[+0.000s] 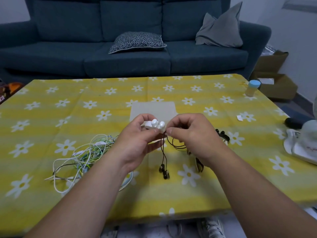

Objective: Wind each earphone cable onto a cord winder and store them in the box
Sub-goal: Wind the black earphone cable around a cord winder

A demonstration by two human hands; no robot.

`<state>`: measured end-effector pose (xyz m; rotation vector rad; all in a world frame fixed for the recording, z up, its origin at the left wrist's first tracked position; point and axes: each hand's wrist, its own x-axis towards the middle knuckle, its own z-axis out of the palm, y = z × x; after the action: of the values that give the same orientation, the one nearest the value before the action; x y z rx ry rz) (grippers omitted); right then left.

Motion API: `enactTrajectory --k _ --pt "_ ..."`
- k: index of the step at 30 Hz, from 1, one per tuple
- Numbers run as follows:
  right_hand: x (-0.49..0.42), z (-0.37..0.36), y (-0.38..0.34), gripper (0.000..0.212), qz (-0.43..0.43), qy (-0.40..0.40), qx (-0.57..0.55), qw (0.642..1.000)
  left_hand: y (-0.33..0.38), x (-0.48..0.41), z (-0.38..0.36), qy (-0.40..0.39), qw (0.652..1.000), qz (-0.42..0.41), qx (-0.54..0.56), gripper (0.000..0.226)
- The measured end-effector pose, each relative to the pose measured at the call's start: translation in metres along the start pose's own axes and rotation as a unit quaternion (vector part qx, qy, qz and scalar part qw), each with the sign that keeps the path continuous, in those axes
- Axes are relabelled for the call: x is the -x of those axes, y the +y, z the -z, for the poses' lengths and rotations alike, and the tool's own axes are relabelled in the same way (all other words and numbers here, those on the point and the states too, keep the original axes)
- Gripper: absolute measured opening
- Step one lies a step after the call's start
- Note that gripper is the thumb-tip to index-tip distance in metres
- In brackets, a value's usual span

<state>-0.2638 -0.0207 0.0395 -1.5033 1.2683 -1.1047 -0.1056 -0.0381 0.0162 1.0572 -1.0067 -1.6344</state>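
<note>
Our left hand [137,143] is gripping the winder [155,125], right hand [193,138] pinching a dark cable [163,152]; winding seemingly just starting, tangle [85,157] at eight o'clock waiting.

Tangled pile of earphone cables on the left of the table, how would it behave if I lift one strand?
Probably floppy: the tangled pile lies in loose loops on the tablecloth. White, green and black strands cross each other, so lifting one would likely drag others along. It looks thin and light, so a push should slide it, not roll it.
</note>
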Motion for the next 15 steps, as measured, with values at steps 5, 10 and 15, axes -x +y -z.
enactTrajectory --k 5,10,15 --pt "-0.005 0.003 0.005 0.011 -0.023 0.029 -0.016 0.999 0.002 0.0 -0.001 -0.052 0.999 0.003 0.004 0.024" --pt "-0.006 0.003 0.008 0.012 -0.054 0.027 -0.032 0.998 -0.005 -0.003 -0.002 -0.012 0.997 -0.041 -0.067 0.02" --pt "-0.006 0.002 0.009 0.011 -0.047 0.05 -0.003 0.998 -0.009 -0.005 -0.003 0.097 0.948 -0.129 -0.275 0.026"
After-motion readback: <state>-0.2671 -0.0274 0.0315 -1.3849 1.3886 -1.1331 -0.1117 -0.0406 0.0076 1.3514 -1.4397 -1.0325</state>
